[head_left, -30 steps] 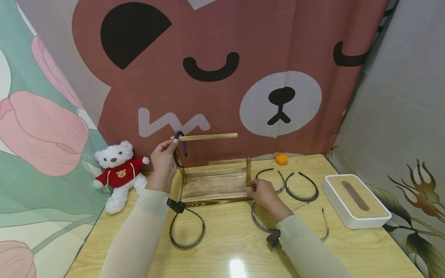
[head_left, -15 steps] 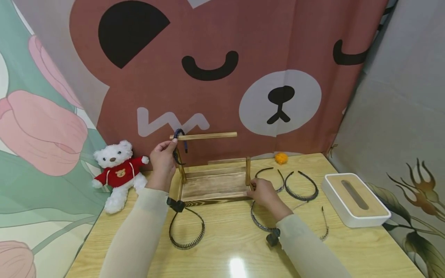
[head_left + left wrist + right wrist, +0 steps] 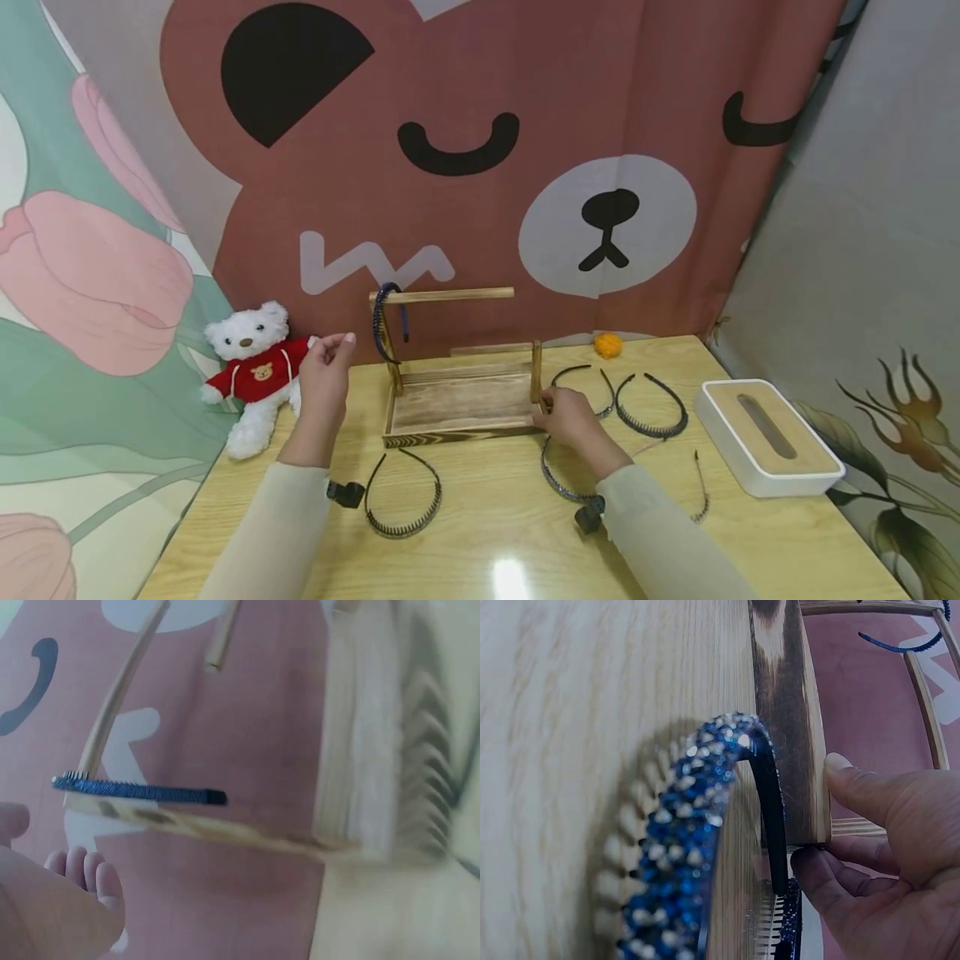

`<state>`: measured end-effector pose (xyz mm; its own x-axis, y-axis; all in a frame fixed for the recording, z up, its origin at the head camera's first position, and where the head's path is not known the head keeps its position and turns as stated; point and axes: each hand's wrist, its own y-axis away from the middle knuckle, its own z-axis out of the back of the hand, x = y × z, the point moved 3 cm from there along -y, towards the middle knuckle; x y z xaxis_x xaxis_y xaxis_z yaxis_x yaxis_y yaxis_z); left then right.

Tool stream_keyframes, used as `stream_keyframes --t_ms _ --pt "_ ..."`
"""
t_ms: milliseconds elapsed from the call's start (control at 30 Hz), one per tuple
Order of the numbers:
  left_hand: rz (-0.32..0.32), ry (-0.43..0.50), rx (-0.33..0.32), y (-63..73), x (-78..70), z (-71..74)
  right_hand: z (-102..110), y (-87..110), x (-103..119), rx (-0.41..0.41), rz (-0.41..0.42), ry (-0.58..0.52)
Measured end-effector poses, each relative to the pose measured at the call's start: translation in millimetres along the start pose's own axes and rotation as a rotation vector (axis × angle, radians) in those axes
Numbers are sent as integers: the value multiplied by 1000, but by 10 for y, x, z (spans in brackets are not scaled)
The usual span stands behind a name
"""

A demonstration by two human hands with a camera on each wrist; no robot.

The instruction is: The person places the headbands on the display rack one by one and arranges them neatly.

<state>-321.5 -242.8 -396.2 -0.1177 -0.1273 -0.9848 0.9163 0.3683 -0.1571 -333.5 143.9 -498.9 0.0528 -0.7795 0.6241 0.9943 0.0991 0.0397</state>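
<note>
A blue headband (image 3: pixel 380 329) hangs over the left end of the top bar of a wooden rack (image 3: pixel 457 432). Its toothed side shows in the left wrist view. My left hand (image 3: pixel 325 392) is in the air to the left of the rack, apart from the headband, with loosely bent fingers and nothing in them. With thumb and fingers, my right hand (image 3: pixel 573 423) pinches the rack's front right corner. Close by that hand lies a headband set with blue and clear stones (image 3: pixel 679 847), partly behind the wrist in the head view.
One toothed headband (image 3: pixel 405 532) lies in front of the rack, and several more, such as a black headband (image 3: pixel 651 427), lie to its right. A white teddy bear (image 3: pixel 258 375) sits at left. A tissue box (image 3: pixel 772 437) and an orange pompom (image 3: pixel 608 345) are at right.
My left hand has let go of the blue headband and drawn back left and toward me. The headband stays on the bar. My right hand keeps its grip on the rack.
</note>
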Motion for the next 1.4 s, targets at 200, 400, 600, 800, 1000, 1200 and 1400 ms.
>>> stream_keyframes --t_ms 200,400,600,800,1000,1200,1400 --pt "-214 -472 253 333 245 240 -7 -2 -7 -5 13 8" --pt "-434 -754 512 707 404 247 -11 0 -19 3 5 6" --pt "-437 -822 749 964 522 163 0 3 -31 9 6 7" --pt "-453 -866 962 1146 681 148 -12 0 -27 10 12 14" --pt "-470 -858 1034 1206 790 189 -9 6 -23 11 16 27" --pt "-477 -843 1059 1214 870 192 -19 -2 -41 10 16 21" --pt "-524 -875 1062 1222 863 177 -27 -3 -43 10 23 10"
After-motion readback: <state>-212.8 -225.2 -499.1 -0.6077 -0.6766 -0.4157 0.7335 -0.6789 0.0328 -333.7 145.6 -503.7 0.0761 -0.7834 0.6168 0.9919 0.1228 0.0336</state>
